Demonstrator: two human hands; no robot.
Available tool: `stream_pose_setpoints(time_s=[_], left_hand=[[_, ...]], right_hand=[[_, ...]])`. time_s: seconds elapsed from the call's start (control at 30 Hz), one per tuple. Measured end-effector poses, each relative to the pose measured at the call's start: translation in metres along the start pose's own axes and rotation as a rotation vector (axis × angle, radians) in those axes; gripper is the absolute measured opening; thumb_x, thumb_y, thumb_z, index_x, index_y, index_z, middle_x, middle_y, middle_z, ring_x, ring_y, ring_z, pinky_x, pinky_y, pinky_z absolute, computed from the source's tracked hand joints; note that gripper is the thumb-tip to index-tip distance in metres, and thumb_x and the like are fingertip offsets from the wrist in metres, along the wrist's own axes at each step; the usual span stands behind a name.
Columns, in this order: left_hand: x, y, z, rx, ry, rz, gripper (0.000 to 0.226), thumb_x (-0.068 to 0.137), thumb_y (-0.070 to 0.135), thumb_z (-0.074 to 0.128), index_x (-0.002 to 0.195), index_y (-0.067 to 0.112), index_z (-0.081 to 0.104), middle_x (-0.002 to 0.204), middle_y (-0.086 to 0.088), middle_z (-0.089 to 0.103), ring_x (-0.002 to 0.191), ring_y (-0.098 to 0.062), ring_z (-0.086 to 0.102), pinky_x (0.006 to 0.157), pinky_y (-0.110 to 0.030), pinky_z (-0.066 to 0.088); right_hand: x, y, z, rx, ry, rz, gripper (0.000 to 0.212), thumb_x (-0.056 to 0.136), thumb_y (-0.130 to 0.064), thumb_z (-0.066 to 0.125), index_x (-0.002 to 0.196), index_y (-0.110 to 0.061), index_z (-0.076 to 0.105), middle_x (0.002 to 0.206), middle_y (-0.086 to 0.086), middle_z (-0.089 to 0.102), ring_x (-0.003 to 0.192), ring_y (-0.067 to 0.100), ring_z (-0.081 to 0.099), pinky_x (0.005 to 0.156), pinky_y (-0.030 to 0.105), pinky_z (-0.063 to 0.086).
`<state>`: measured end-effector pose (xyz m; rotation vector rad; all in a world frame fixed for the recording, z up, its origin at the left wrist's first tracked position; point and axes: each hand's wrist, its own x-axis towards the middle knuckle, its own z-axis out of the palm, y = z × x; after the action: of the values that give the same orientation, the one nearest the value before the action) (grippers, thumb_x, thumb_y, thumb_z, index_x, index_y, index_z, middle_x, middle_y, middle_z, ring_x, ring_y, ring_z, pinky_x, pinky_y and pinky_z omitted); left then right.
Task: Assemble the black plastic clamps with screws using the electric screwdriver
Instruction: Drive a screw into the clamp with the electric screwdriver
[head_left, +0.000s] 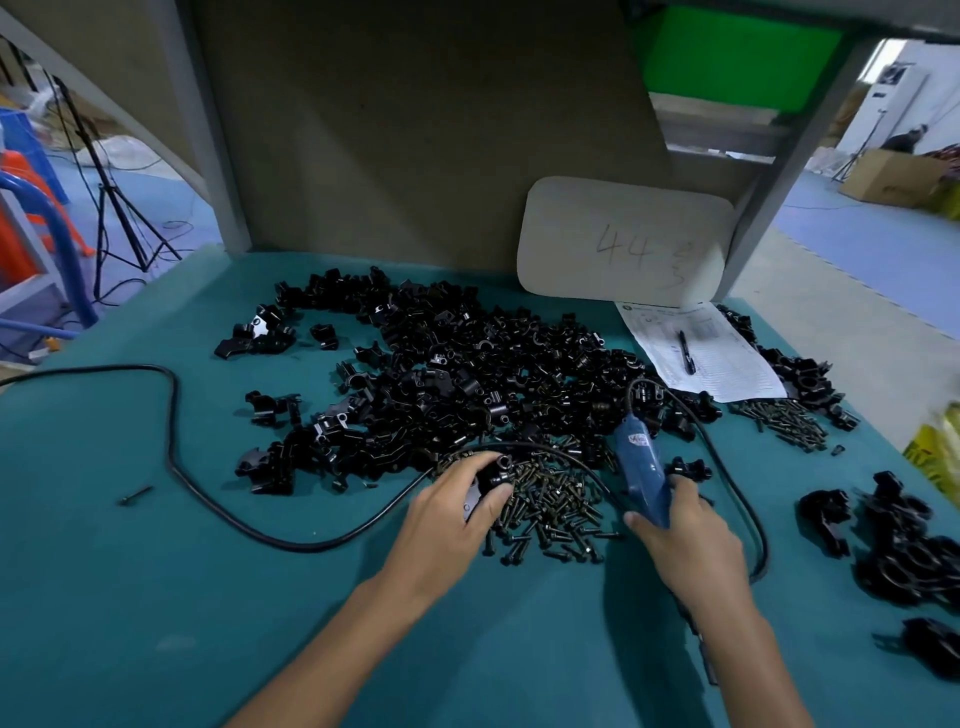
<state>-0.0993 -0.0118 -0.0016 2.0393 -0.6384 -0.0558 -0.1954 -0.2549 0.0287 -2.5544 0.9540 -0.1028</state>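
Gripping a black clamp (491, 475) over loose screws (553, 512), left hand (449, 512); right hand (685, 540) clutches blue screwdriver (641, 462).

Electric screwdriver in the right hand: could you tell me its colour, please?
The electric screwdriver is blue, shown best in the head view.

Dim, bluish overhead light, soft shadows, wide-angle bending and blur at edges.

Left hand (457, 512) covers most of the clamp (493, 475) it grips, with just a round end peeking past the fingers, and the right hand (685, 540) hides the screwdriver (641, 467) lower down. The cable (171, 415) runs off the left edge. The print on the paper sheet (711, 353) is too small to read, and a yellow thing (935, 452) is blurred and cut off at the right.
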Motion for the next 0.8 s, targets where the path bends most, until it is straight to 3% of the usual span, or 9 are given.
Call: stream_pose_setpoints(time_s=[0.07,0.13,0.2,0.27,0.33,0.43,0.53,0.67,0.8], left_hand=[[-0.002,-0.008,0.006,0.032,-0.007,-0.002,0.053,0.098,0.067,0.041,0.145,0.041,0.042,0.131,0.046,0.036,0.129,0.01,0.039,0.108,-0.02,0.036],[-0.003,-0.013,0.01,0.035,-0.009,-0.009,0.051,0.096,0.074,0.036,0.142,0.051,0.036,0.13,0.052,0.031,0.13,0.009,0.037,0.109,-0.023,0.035],[-0.003,-0.015,0.011,0.027,-0.032,-0.028,0.048,0.094,0.078,0.033,0.137,0.058,0.031,0.137,0.045,0.036,0.133,0.003,0.039,0.109,-0.029,0.039],[-0.002,-0.017,0.012,0.034,-0.061,-0.029,0.049,0.093,0.08,0.032,0.136,0.058,0.029,0.142,0.032,0.043,0.132,-0.001,0.043,0.106,-0.031,0.042],[-0.002,-0.018,0.013,0.05,-0.081,-0.015,0.05,0.092,0.08,0.031,0.136,0.056,0.032,0.141,0.027,0.047,0.128,0.003,0.045,0.101,-0.023,0.04],[-0.004,-0.015,0.013,0.093,-0.098,0.007,0.051,0.093,0.079,0.029,0.137,0.053,0.033,0.135,0.034,0.042,0.119,0.023,0.037,0.092,-0.001,0.03],[-0.006,-0.012,0.012,0.115,-0.088,0.022,0.055,0.096,0.072,0.031,0.142,0.042,0.037,0.131,0.039,0.038,0.115,0.037,0.024,0.088,0.009,0.021],[-0.007,-0.011,0.01,0.112,-0.088,0.012,0.057,0.097,0.069,0.034,0.144,0.038,0.038,0.128,0.047,0.031,0.114,0.038,0.022,0.09,0.009,0.02],[-0.008,-0.009,0.01,0.139,-0.105,0.02,0.063,0.094,0.07,0.035,0.145,0.033,0.042,0.132,0.029,0.043,0.113,0.021,0.035,0.09,0.0,0.028]], right_hand=[[0.002,0.003,-0.004,0.192,0.0,0.018,0.061,0.098,-0.041,0.066,0.144,-0.009,0.043,0.103,-0.001,0.058,0.092,0.03,0.062,0.076,0.041,0.045],[0.002,0.003,-0.012,0.668,-0.041,0.078,0.046,0.099,-0.032,0.067,0.138,-0.014,0.053,0.103,-0.001,0.066,0.081,0.024,0.072,0.068,0.037,0.051],[0.003,-0.003,-0.022,1.198,-0.061,0.179,0.021,0.098,-0.024,0.066,0.118,-0.017,0.06,0.093,0.005,0.067,0.063,0.021,0.071,0.053,0.03,0.054],[0.006,-0.013,-0.028,1.613,-0.077,0.19,0.023,0.094,-0.028,0.068,0.11,-0.016,0.056,0.086,0.006,0.064,0.062,0.019,0.066,0.054,0.027,0.056],[0.01,-0.026,-0.03,1.911,-0.037,0.187,0.038,0.09,-0.044,0.072,0.113,-0.019,0.054,0.08,0.002,0.065,0.064,0.015,0.062,0.063,0.029,0.057],[0.019,-0.044,-0.024,2.067,0.126,0.323,0.052,0.084,-0.058,0.075,0.109,-0.019,0.053,0.072,-0.003,0.061,0.058,0.012,0.057,0.063,0.027,0.053],[0.026,-0.055,-0.015,2.139,0.294,0.441,0.053,0.082,-0.055,0.079,0.111,-0.019,0.053,0.069,-0.004,0.058,0.056,0.013,0.056,0.061,0.025,0.052],[0.032,-0.063,-0.004,2.165,0.34,0.478,0.057,0.08,-0.051,0.081,0.118,-0.017,0.053,0.068,-0.003,0.057,0.057,0.015,0.056,0.06,0.027,0.051],[0.032,-0.073,0.008,2.156,0.308,0.479,0.054,0.081,-0.049,0.079,0.115,-0.017,0.053,0.07,-0.001,0.057,0.056,0.015,0.056,0.057,0.028,0.052]])
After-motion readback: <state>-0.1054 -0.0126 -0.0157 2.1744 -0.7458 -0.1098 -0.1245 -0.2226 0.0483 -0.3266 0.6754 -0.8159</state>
